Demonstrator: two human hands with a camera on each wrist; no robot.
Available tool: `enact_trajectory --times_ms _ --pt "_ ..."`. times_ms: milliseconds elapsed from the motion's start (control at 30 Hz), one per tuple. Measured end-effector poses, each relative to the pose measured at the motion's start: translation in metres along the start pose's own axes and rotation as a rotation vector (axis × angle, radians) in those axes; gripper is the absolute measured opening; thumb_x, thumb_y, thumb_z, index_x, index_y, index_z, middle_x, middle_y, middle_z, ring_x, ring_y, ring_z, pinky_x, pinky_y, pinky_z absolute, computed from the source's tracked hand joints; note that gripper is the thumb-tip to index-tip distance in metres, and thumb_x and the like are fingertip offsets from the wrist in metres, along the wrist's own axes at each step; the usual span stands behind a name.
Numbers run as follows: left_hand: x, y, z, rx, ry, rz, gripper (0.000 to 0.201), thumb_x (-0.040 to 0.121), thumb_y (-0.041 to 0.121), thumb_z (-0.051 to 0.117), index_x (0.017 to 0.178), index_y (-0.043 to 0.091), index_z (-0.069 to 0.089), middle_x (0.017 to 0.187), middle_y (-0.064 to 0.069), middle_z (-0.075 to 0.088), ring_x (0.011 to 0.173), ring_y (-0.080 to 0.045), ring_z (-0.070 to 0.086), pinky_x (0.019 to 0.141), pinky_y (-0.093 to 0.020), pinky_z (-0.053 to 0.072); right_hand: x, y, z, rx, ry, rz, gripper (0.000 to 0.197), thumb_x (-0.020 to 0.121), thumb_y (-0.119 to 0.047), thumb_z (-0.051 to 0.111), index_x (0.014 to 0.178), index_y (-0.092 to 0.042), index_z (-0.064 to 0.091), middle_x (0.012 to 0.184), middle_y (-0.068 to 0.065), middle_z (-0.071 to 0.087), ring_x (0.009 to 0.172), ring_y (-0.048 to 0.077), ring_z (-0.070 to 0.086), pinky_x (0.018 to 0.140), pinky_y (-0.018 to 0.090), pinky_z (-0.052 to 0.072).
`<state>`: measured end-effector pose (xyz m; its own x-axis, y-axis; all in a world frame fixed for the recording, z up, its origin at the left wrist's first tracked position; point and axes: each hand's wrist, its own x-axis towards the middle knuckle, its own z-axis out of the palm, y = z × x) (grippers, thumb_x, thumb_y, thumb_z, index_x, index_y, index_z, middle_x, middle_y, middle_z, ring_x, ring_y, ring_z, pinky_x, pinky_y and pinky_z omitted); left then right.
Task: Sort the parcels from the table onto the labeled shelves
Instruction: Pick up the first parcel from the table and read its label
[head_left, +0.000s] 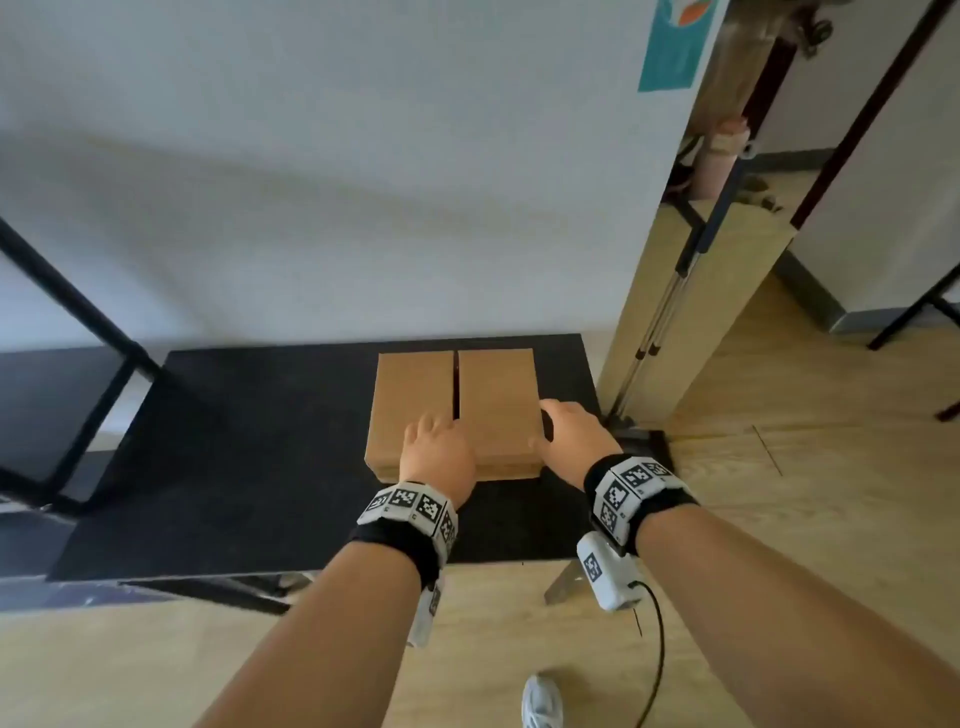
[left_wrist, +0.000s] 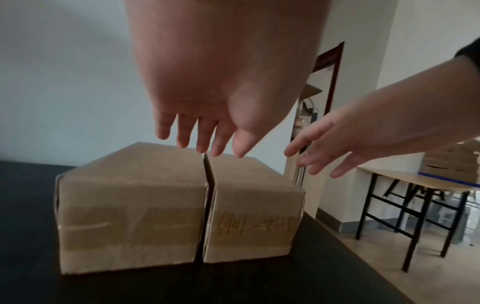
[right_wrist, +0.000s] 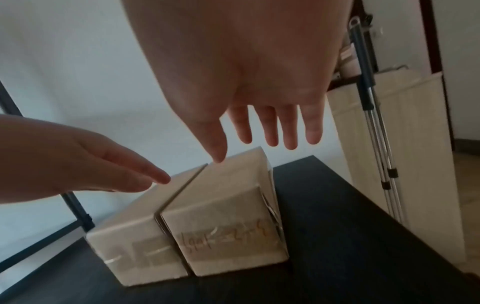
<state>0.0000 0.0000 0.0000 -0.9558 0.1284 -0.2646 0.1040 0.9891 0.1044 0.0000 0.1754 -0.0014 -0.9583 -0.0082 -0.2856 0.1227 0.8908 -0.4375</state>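
Two brown cardboard parcels stand side by side on a black table (head_left: 234, 467): the left parcel (head_left: 410, 395) and the right parcel (head_left: 496, 395), with a narrow gap between them. The right parcel's front face (left_wrist: 255, 228) carries handwriting. My left hand (head_left: 439, 447) hovers over the near edge of the parcels by the gap, fingers (left_wrist: 202, 139) straight and spread, holding nothing. My right hand (head_left: 574, 434) hangs above the right parcel's right edge, fingers (right_wrist: 270, 127) extended and apart, thumb (right_wrist: 217, 148) over the parcel's top. In the wrist views both hands stay just above the cardboard.
A black metal frame (head_left: 78, 312) stands at the left of the table. At the right are a light wooden panel (head_left: 670, 312) and metal poles (head_left: 660, 322). A folding table (left_wrist: 415, 185) with stacked boxes stands farther right. My shoe (head_left: 540, 701) is on the wood floor.
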Motion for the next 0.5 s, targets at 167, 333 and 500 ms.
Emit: enact_trajectory --times_ms 167,333,500 --pt "0.005 0.005 0.025 0.019 -0.003 -0.122 0.055 0.097 0.016 0.037 0.152 0.010 0.031 0.158 -0.009 0.029 0.145 -0.031 0.024 0.120 -0.050 0.020 0.011 0.015 0.012 0.006 -0.089 0.001 0.063 0.097 -0.035 0.052 0.153 -0.016 0.030 0.149 0.012 0.044 0.132 0.032 0.048 0.106 0.046 0.043" --pt "0.011 0.014 0.030 -0.060 0.020 -0.163 0.054 0.100 0.018 0.036 0.153 0.014 0.030 0.166 -0.011 0.012 0.154 -0.033 0.005 0.124 -0.051 0.007 0.015 0.019 0.014 0.061 -0.107 -0.023 0.064 0.098 -0.033 0.052 0.155 -0.017 0.026 0.148 0.009 0.048 0.130 0.029 0.053 0.105 0.043 0.045" --pt "0.012 0.026 0.034 -0.286 0.148 -0.164 0.041 0.103 0.016 0.036 0.139 0.007 0.054 0.159 -0.009 0.034 0.151 -0.028 0.019 0.124 -0.039 0.015 0.015 0.022 0.016 0.116 -0.008 0.022 0.053 0.098 -0.032 0.054 0.145 -0.013 0.039 0.132 0.010 0.061 0.116 0.027 0.062 0.092 0.037 0.050"
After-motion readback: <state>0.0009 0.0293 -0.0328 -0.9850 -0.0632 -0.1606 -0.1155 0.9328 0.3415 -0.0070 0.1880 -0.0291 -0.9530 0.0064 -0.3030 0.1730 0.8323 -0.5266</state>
